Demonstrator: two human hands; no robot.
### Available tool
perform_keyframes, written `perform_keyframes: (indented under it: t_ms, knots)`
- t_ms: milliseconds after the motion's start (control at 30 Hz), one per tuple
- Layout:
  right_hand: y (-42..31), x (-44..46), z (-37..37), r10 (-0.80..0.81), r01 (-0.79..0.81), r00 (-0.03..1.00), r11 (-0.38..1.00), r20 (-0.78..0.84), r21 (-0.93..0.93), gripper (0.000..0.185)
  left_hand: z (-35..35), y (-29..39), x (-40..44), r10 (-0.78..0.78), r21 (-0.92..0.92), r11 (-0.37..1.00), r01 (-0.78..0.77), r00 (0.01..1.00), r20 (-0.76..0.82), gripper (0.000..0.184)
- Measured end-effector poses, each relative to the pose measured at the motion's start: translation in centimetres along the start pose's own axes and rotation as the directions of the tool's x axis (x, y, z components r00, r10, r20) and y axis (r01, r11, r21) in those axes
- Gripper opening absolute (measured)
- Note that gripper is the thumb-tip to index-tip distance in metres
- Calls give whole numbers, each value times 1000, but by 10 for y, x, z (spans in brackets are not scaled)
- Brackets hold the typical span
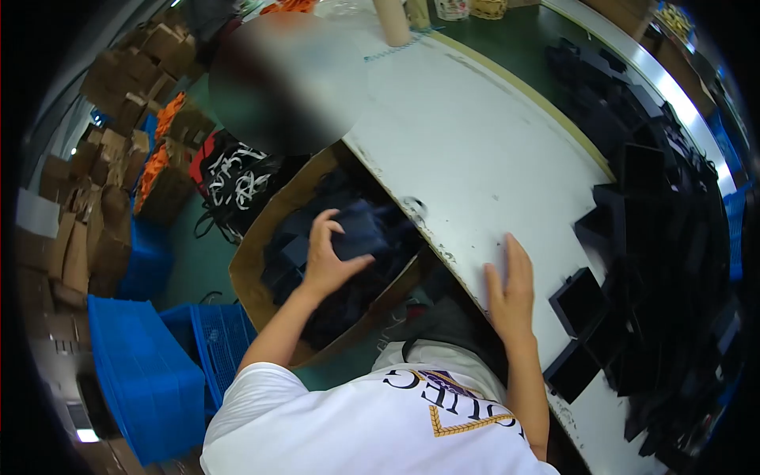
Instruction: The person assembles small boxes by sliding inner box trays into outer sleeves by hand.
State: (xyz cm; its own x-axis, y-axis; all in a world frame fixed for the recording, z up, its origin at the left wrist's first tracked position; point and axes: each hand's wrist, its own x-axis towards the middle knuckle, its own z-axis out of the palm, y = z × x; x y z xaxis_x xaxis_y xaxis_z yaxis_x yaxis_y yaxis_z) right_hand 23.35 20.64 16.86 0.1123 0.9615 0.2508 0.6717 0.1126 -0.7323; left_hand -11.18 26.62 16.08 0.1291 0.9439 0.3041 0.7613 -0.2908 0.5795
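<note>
My left hand point(326, 257) is over a brown cardboard box point(247, 273), its thumb and fingers spread in a wide curve. Just in front of them, between fingertips and thumb, is a dark blue boxy piece point(362, 229), slightly blurred; whether the fingertips touch it I cannot make out. More dark blue pieces point(289, 255) fill the box below. My right hand point(511, 289) hovers at or rests on the edge of the white table point(475, 158), fingers extended and nothing in them. Right of it lie black square boxes point(580, 302).
A large dark pile point(649, 261) covers the table's right side. On the floor at left stand blue plastic crates point(146, 372) and stacked cartons point(103, 229). A black bag with white lettering point(237, 178) sits behind the box. Another person, blurred, is at the table's far end.
</note>
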Motion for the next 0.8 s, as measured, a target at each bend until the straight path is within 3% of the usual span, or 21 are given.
perform_keyframes:
  t_ms: [67, 133, 167, 200, 367, 467, 567, 633, 700, 800]
  knots:
    - [4, -2, -5, 57, -55, 998, 997, -36, 52, 49, -2, -54, 14, -111, 71, 991, 114, 993, -36, 84]
    - [10, -4, -9, 65, -62, 996, 997, -61, 49, 46, 4, -94, 42, -276, -5, 961, 276, 961, -24, 104]
    - [14, -7, -6, 30, -28, 997, 999, -69, 26, 45, 11, -115, 56, -255, 107, 961, 257, 967, -25, 119]
    - [15, -10, -4, -19, 15, 997, 999, -81, -42, 45, 14, -103, 72, -235, 169, 955, 245, 969, -74, 111]
    - [6, -30, -8, -29, 13, 999, 947, -43, -322, 49, 54, 14, 178, 222, -73, 970, -232, 967, -122, 46]
    - [9, -23, -6, 25, -37, 999, 954, -42, -299, 49, 121, 80, 241, 448, -119, 886, -449, 893, -35, 39]
    - [5, -16, -8, 82, -86, 996, 954, -25, -286, 47, 199, 145, 297, 574, -161, 809, -565, 819, 11, 39]
    - [5, -15, -9, 100, -105, 994, 954, -31, -282, 45, 244, 187, 331, 594, -253, 794, -552, 793, 134, 48]
    - [7, -16, -9, 115, -117, 993, 954, -26, -275, 44, 280, 228, 350, 755, -91, 656, -749, 652, 69, 67]
    - [7, -12, -11, 142, -142, 990, 955, -21, -259, 42, 331, 278, 365, 740, -11, 670, -742, 668, 73, 84]
